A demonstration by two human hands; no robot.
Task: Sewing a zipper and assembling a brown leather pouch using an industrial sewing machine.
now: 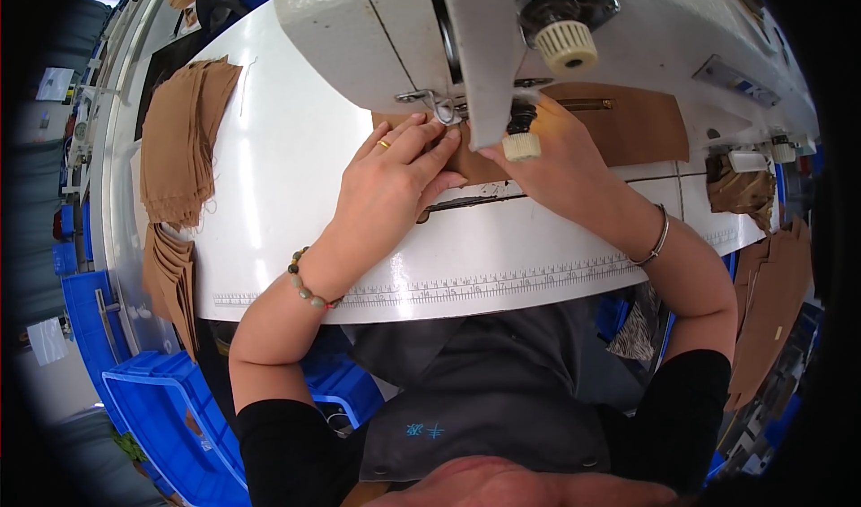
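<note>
Zip (587,104) is in the panel (646,135), part-way under machine (359,32), prob. mid-seam. L hand (387,173) lies flat on it; R hand (560,166): grip hidden, can't tell. L-side stack (184,144) prob. to do.

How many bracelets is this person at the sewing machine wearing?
2 visible: a beaded bracelet at the wrist of the left hand, and a silver bangle at that of the right hand. I see no others.
</note>
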